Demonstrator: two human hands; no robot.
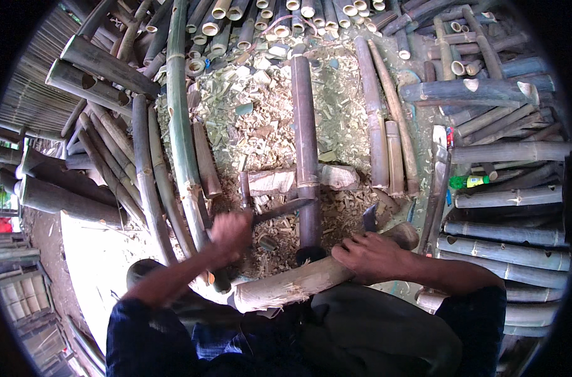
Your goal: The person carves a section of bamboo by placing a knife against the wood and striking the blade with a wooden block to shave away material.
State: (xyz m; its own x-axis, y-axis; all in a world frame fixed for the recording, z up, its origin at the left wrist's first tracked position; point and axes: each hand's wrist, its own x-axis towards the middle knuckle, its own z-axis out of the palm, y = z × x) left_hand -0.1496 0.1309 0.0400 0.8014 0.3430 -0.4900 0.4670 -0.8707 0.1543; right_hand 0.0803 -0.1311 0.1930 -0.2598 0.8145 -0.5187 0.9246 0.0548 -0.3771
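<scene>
My left hand (230,237) is closed round the handle of a machete (279,211), somewhat blurred. Its dark blade points right, its tip overlapping a dark bamboo pole (306,144) in view. My right hand (369,257) grips a thick, pale length of bamboo (292,286) lying slantwise across my lap. The near left end of that length is roughly hacked, with splintered fibres. A small bluish, blade-like piece (369,217) sticks up beyond my right fingers; I cannot tell what it is.
Wood chips (261,119) cover the ground ahead, with a wood block (271,183) under the dark pole. A long green bamboo pole (182,125) leans at left. Stacked bamboo (509,229) lines the right, near a green bottle (468,181). Cut bamboo ends (261,22) crowd the far side.
</scene>
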